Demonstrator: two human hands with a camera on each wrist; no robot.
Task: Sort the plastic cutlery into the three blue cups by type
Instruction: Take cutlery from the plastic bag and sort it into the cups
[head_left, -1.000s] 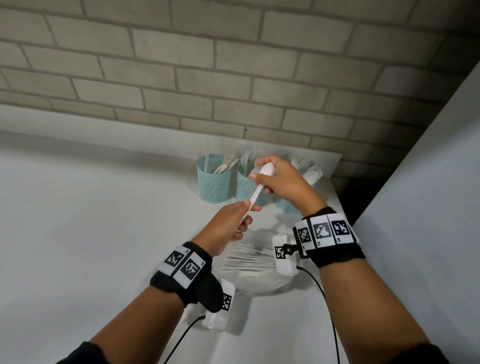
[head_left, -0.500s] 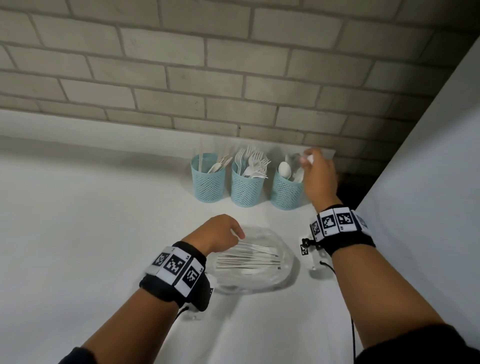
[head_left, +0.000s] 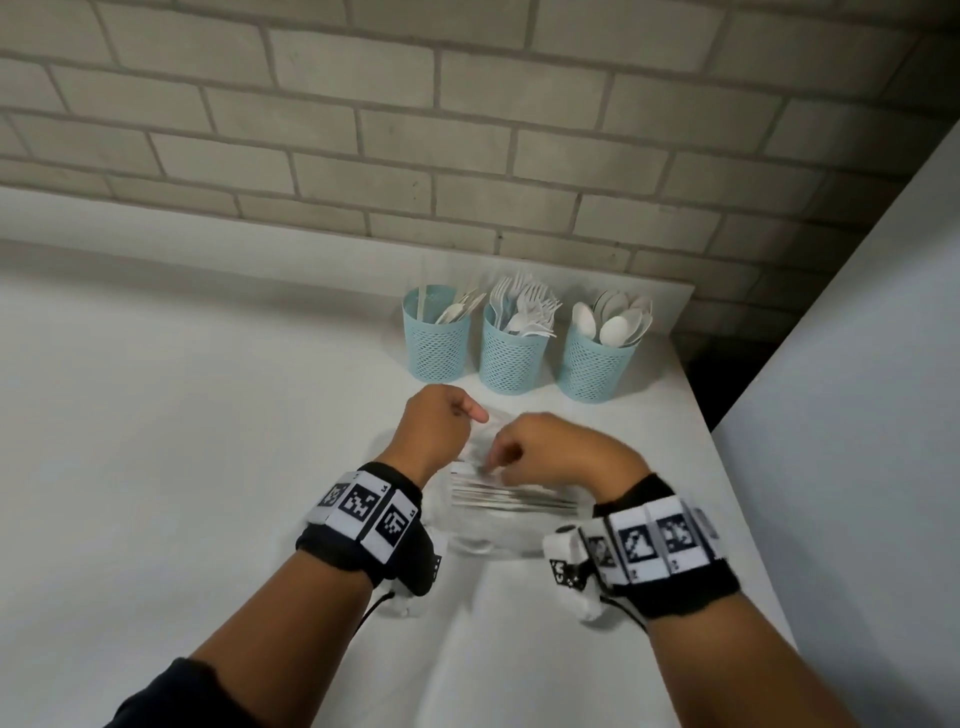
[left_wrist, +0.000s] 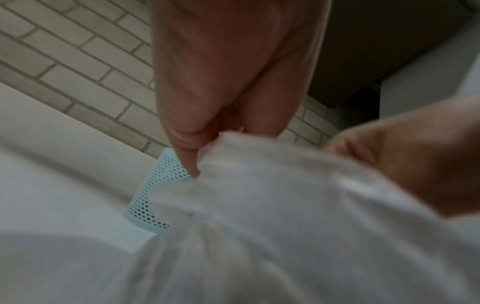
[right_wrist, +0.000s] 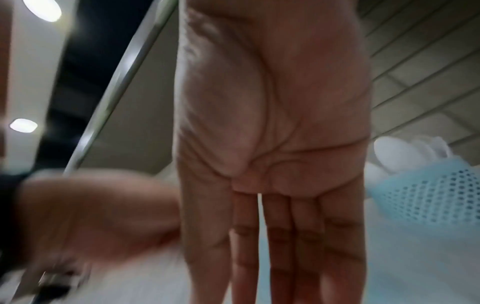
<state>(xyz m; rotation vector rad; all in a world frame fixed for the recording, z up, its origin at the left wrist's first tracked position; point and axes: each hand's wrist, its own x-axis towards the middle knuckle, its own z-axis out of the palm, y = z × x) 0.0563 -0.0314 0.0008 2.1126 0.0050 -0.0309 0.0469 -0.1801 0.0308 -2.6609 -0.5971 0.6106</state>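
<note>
Three blue mesh cups stand in a row at the back of the table: the left cup (head_left: 436, 340) holds knives, the middle cup (head_left: 511, 353) forks, the right cup (head_left: 597, 364) spoons (head_left: 615, 325). In front of them lies a clear plastic bag (head_left: 498, 535) with several white cutlery pieces (head_left: 514, 499) inside. My left hand (head_left: 441, 431) pinches the bag's far edge; the left wrist view shows its fingers (left_wrist: 187, 148) gathered on the bag (left_wrist: 259, 205). My right hand (head_left: 550, 452) is over the bag's mouth, its fingers (right_wrist: 275, 236) straight and together, holding nothing.
A white table (head_left: 182, 441) runs against a grey brick wall (head_left: 467, 130). A white panel (head_left: 857, 389) rises at the table's right side, with a dark gap (head_left: 722, 374) behind the right cup.
My right hand left the spoon in the right cup and came back down to the bag. My left hand moved onto the bag's far edge and pinched it.
</note>
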